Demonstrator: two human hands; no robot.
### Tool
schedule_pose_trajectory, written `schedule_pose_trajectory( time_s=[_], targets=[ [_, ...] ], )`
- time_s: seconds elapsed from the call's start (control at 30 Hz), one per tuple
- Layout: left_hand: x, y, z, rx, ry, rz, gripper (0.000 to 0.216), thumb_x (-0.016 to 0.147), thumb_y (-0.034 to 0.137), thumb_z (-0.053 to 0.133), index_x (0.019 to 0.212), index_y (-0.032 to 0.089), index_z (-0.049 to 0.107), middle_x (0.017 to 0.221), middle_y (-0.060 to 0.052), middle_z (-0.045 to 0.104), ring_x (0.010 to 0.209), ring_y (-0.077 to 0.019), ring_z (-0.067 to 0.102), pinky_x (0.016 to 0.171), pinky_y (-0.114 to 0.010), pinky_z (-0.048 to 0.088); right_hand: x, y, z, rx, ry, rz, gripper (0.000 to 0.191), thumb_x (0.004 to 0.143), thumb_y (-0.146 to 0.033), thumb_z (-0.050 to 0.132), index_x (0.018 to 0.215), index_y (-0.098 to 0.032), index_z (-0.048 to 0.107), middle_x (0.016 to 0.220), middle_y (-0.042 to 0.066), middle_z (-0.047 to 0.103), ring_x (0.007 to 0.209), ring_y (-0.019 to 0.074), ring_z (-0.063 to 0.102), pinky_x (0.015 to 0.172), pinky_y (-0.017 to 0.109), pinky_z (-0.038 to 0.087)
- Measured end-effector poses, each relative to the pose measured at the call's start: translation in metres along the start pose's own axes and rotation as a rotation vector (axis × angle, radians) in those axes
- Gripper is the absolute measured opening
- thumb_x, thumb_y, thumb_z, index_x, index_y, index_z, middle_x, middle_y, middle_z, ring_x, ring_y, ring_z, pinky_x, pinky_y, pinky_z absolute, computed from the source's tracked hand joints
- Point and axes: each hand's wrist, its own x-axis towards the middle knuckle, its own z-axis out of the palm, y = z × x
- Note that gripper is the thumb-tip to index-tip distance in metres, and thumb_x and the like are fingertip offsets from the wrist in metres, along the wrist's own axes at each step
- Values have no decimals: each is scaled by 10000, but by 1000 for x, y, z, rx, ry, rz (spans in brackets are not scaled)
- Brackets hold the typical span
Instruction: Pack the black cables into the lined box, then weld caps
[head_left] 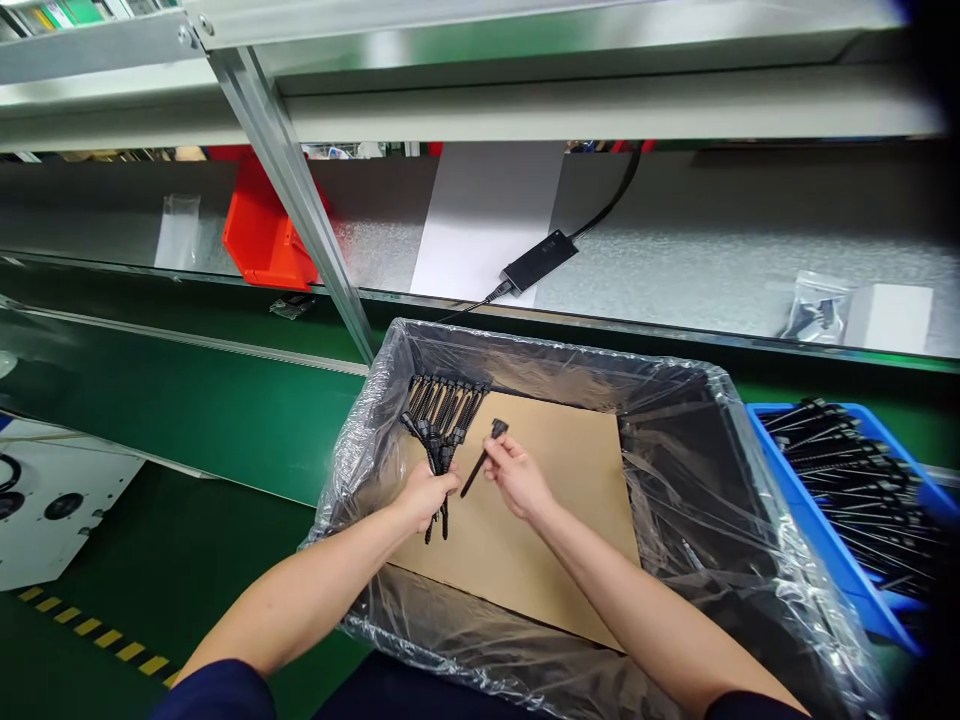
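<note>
Two bare forearms in dark sleeves reach forward into a plastic-lined carton (pixel 735 420), whose floor is covered by a cardboard sheet (pixel 555 500). The left hand (pixel 424 492) has its fingers closed around the lower ends of a fanned bundle of black cables (pixel 442 410), which spreads toward the carton's far left corner. Just right of the bundle, the right hand (pixel 517 475) pinches a single black cable (pixel 481 462) between thumb and fingertips, its connector end tilted up and away, close to the bundle but apart from it. By the look of it the packing is at an early stage: only this one bundle lies in the carton and most of the cardboard is bare, while a blue bin (pixel 825 540) beside the carton's right wall holds many more black cables. Left of the carton runs a green conveyor belt (pixel 187 400). Beyond the carton stretches a grey bench (pixel 750 240) carrying a black power adapter (pixel 538 260), a white sheet, a red bin (pixel 259 235) and small plastic bags, beneath a metal-framed shelf.
</note>
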Motion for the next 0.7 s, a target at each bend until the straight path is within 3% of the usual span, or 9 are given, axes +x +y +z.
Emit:
schedule_pose_trajectory(
  time_s=[0.13, 0.23, 0.37, 0.53, 0.7],
  targets=[
    [-1, 3, 0, 4, -98, -76, 349, 551, 103, 673, 861, 169, 527, 537, 80, 497, 462, -74, 475, 508, -214, 396, 50, 6, -40, -458, 90, -278, 259, 840, -460, 554, 886, -205, 564, 803, 54, 579, 672, 173, 575, 611, 292, 490],
    [-3, 4, 0, 94, -150, -103, 325, 580, 123, 658, 856, 177, 495, 551, 72, 518, 462, -75, 492, 496, -204, 398, 80, 31, -51, -901, -14, -448, 125, 854, -260, 514, 847, -193, 620, 999, 109, 588, 921, 224, 576, 822, 331, 480],
    [-4, 5, 0, 187, -147, -103, 314, 636, 173, 629, 916, 174, 486, 649, 16, 625, 468, -78, 504, 462, -193, 364, 104, 70, -43, -1240, -203, -445, 189, 841, -129, 479, 847, -193, 656, 1071, 108, 596, 987, 234, 545, 868, 331, 459],
    [-3, 7, 0, 210, -158, -86, 321, 653, 160, 561, 956, 178, 458, 713, -7, 666, 458, -71, 485, 469, -196, 355, 119, 88, -38, -1229, -261, -475, 280, 816, -71, 453, 962, -156, 677, 1171, 137, 585, 1084, 245, 525, 971, 373, 424],
    [-6, 11, -2, 234, -211, -55, 293, 632, 162, 545, 920, 179, 493, 706, 8, 637, 468, -66, 466, 465, -191, 332, 108, 64, -40, -833, -94, -371, 231, 848, -207, 489, 973, -179, 682, 1136, 133, 613, 1098, 250, 550, 988, 402, 428]
  ],
)
